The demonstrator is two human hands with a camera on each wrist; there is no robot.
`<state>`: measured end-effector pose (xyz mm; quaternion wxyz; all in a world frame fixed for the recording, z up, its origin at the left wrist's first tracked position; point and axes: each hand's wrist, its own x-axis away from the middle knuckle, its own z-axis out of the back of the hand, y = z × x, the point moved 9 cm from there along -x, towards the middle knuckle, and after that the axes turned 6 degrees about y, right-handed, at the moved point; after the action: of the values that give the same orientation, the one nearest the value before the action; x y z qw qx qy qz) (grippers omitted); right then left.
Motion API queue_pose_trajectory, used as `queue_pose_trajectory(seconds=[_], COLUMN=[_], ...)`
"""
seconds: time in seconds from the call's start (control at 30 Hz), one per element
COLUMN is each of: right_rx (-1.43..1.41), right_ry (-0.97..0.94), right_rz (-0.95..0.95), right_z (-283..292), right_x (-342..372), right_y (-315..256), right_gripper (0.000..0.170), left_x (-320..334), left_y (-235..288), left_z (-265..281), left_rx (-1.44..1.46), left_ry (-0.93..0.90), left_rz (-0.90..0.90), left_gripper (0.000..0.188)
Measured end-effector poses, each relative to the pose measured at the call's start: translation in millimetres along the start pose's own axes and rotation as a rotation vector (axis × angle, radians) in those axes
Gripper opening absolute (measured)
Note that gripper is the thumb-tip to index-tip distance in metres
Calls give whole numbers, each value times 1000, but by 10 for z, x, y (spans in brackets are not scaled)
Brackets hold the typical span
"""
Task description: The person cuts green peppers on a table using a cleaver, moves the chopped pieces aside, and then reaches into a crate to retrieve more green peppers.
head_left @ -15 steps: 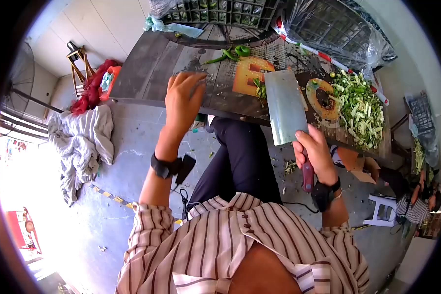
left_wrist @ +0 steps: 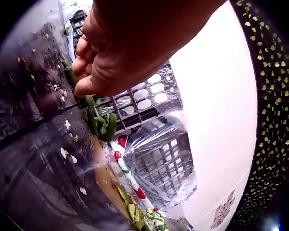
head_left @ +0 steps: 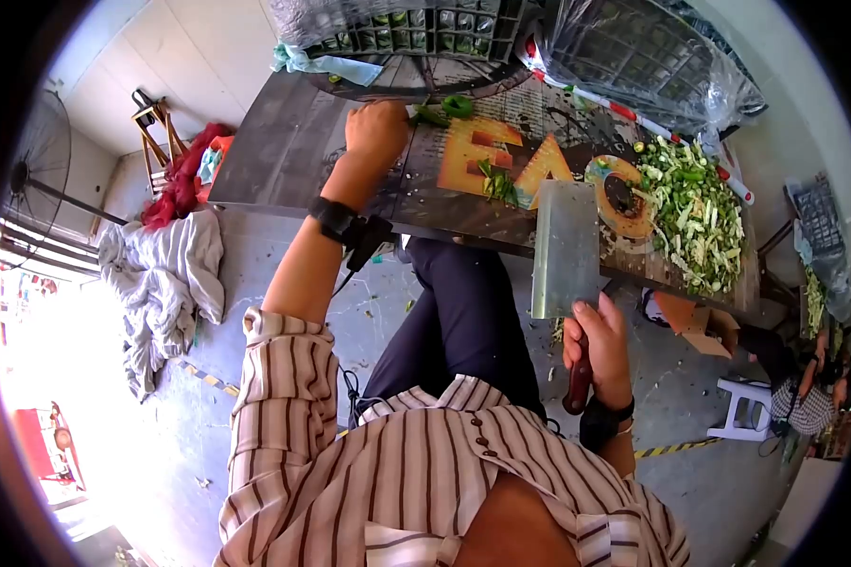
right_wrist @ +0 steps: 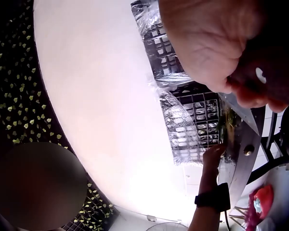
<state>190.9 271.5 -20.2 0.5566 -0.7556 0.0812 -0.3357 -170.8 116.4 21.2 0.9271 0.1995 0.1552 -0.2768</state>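
Observation:
At the table's back left, the left hand [head_left: 378, 132] has its thumb and fingers round the end of a long green pepper [left_wrist: 90, 113], which lies on the dark table [head_left: 284, 142]. Another green pepper [head_left: 458, 105] is curled beside it. The right hand [head_left: 603, 350] grips the red-brown handle of a cleaver [head_left: 567, 250], its broad blade upright over the table's front edge. Cut green pieces [head_left: 497, 184] lie on the printed letters, left of the blade. A large heap of chopped green vegetable [head_left: 695, 213] covers the table's right end.
Plastic-wrapped black crates [head_left: 425, 33] [head_left: 643, 66] stand along the back of the table. A red-and-white strip [head_left: 624, 111] runs in front of the right one. A cardboard box [head_left: 709, 331] and a white stool [head_left: 742, 411] are on the floor at right, near another person.
The left hand has moved forward and right to the peppers, and its fingers have closed round one. The right hand and cleaver have come down toward the body, uncovering more of the printed letters.

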Motion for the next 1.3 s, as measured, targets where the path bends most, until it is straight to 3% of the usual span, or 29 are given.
queue_pose_trajectory(seconds=[0.13,0.2,0.57,0.67,0.73,0.87,0.97,1.03,1.3], right_rx=[-26,-37,-14,-14,-21,-6,-29,-26,-35], right_ry=[7,8,-58,-50,-47,-44,-37,-47,0], right_rz=[-1,-11,2,3,-2,4,-10,-2,-18], right_z=[17,0,-192,-179,-183,-137,-171,-189,-88], right_x=[-38,-54,-80,-73,-66,-81,-34,-20,-11], right_y=[26,47,30,53,56,122,106,89,142], right_gripper=[18,18,15,14,13,13,14,14,14], left_x=[75,120,336,401,365,290,225,151,58], left_y=[-229,-422,-747,-788,-682,-564,-509,-387,-31], left_z=[124,235,326,334,481,552,398,321,243], left_rx=[95,307,444,548,476,427,420,239,60], left_ry=[51,139,186,184,251,272,146,128,162], left_rz=[88,209,289,425,312,253,268,108,-143], left_gripper=[22,22,25,26,28,28,26,22,20])
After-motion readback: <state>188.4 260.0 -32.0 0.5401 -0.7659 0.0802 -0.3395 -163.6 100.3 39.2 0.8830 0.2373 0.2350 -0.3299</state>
